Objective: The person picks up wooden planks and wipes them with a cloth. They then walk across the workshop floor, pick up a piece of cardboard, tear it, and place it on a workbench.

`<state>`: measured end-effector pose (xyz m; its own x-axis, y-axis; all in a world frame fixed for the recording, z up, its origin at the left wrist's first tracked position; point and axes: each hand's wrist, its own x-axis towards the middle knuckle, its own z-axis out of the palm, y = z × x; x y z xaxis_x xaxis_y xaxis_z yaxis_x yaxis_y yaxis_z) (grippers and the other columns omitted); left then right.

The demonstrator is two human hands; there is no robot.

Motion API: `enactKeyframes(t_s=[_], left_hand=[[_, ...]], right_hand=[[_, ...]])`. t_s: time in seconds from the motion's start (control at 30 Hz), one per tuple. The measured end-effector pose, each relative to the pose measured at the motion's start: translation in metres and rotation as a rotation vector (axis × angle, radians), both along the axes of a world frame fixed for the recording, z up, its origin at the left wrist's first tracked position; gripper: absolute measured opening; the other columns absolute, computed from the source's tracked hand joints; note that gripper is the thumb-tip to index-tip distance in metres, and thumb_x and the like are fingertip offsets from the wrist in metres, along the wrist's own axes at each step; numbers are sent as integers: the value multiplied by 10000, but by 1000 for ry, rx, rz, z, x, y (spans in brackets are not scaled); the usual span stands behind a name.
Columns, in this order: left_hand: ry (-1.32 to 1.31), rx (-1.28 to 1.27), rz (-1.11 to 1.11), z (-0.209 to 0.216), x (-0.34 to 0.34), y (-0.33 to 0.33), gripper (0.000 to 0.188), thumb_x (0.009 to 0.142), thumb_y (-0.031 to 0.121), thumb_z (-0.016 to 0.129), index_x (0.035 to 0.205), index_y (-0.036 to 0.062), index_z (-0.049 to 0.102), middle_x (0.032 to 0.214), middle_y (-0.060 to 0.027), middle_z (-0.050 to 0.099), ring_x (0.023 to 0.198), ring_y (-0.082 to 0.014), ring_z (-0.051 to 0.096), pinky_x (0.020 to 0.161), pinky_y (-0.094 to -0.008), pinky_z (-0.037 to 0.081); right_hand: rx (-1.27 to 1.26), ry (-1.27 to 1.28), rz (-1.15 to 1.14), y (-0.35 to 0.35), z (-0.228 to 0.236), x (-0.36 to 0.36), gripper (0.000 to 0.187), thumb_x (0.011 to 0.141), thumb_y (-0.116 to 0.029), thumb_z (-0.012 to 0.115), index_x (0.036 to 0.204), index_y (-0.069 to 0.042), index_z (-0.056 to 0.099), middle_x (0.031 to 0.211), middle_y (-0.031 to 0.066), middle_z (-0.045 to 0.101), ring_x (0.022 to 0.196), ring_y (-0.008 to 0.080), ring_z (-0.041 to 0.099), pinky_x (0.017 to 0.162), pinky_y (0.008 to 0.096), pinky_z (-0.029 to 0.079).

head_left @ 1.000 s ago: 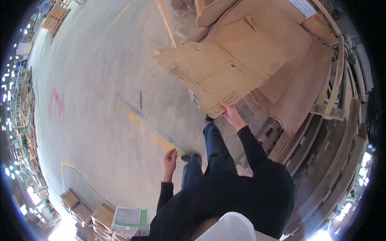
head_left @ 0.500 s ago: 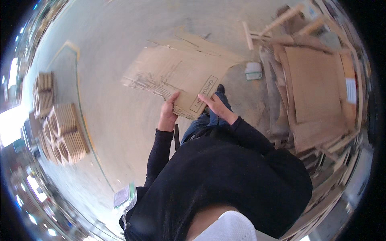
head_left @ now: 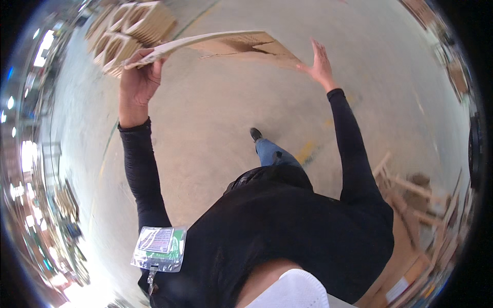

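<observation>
A brown cardboard sheet is raised well out in front of me, seen nearly edge-on and bowed, with a torn or folded part in its middle. My left hand grips its left end, thumb below and fingers over the edge. At the sheet's right end my right hand has its fingers stretched out and its thumb against or very close to the corner; whether it touches cannot be made out.
Stacked looped wooden parts stand on the floor at the far left, behind the sheet. At lower right lie wooden frame pieces and more cardboard. Yellow floor marking shows beside my leg. A badge hangs at my left arm.
My hands have spread apart and moved outward, lifting the cardboard from flat view to edge-on. My right hand has opened. I have turned right to left, so the wooden stacks are now ahead.
</observation>
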<state>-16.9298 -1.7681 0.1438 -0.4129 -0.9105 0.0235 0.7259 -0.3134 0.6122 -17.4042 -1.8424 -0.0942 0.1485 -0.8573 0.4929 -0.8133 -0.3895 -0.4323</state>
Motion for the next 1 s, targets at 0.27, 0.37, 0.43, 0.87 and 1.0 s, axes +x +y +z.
enactKeyframes(t_s=[0.27, 0.37, 0.43, 0.87, 1.0], left_hand=[[105, -37, 498, 72, 179, 19, 533, 1007, 156, 362, 1342, -206, 160, 1142, -275, 513, 1017, -336, 618, 831, -320, 596], [91, -191, 725, 105, 249, 59, 538, 1012, 180, 353, 1359, -185, 164, 1155, -289, 498, 1064, -342, 597, 840, -354, 590], [-33, -263, 929, 84, 247, 81, 549, 1014, 232, 337, 1370, -160, 194, 1229, -299, 467, 1119, -350, 562, 940, -396, 513], [-2088, 163, 1059, -209, 253, 135, 666, 760, 155, 697, 1343, 11, 411, 1391, -203, 399, 1244, -344, 429, 1021, -404, 384], [-2250, 368, 808, -210, 246, 170, 1106, 666, 230, 778, 1496, 36, 74, 1539, -229, 91, 1429, -405, 93, 1106, -559, 228]], right_hand=[[531, -264, 668, -190, 44, 278, 471, 887, -504, 583, 1002, -58, 680, 875, 143, 686, 920, 344, 646, 822, 386, 483], [322, -119, 652, -209, 97, 413, 441, 918, -450, 544, 912, -20, 643, 818, 195, 655, 805, 354, 649, 679, 418, 467], [139, -196, 658, -212, 92, 439, 453, 923, -455, 529, 868, -15, 620, 798, 207, 636, 819, 359, 642, 674, 427, 461], [225, 14, 1397, -234, 87, 785, 461, 930, -475, 546, 954, -27, 651, 752, -6, 578, 743, 111, 509, 689, 287, 409], [344, 162, 1414, -211, 142, 881, 496, 906, -496, 571, 979, -17, 679, 797, 15, 644, 770, 86, 546, 747, 265, 433]])
